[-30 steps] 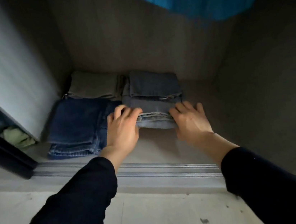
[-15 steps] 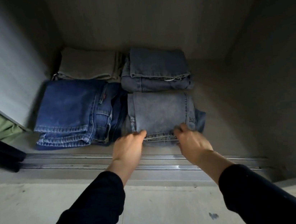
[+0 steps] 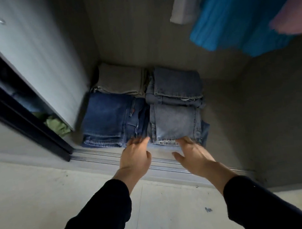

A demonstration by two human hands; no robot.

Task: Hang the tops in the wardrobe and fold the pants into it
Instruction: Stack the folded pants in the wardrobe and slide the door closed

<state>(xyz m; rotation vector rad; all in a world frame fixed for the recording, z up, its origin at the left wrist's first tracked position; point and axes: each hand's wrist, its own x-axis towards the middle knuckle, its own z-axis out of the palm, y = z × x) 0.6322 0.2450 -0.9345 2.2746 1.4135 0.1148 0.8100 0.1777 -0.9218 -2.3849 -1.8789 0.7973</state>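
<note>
Folded pale blue jeans [image 3: 176, 122] lie at the front of the wardrobe floor [image 3: 229, 115]. My left hand [image 3: 135, 154] and my right hand [image 3: 191, 152] hover at their near edge with spread, relaxed fingers, holding nothing. Behind them lies a second folded grey-blue pair [image 3: 176, 84]. Dark blue jeans [image 3: 108, 120] sit to the left, with beige folded pants [image 3: 120, 80] behind those. A bright blue top [image 3: 238, 10], a white top [image 3: 183, 4] and a pink top [image 3: 296, 12] hang at the upper right.
The wardrobe's sliding door [image 3: 29, 53] stands at the left with a dark frame [image 3: 18, 120] beside it, and green cloth [image 3: 57, 125] shows in the gap. A metal door track [image 3: 113, 155] runs along the front. Pale floor [image 3: 43, 205] lies before it.
The pale jeans were set down in front of the grey-blue pair. Both hands have let go and drawn back toward me. The view has tilted up, bringing the hanging tops back in.
</note>
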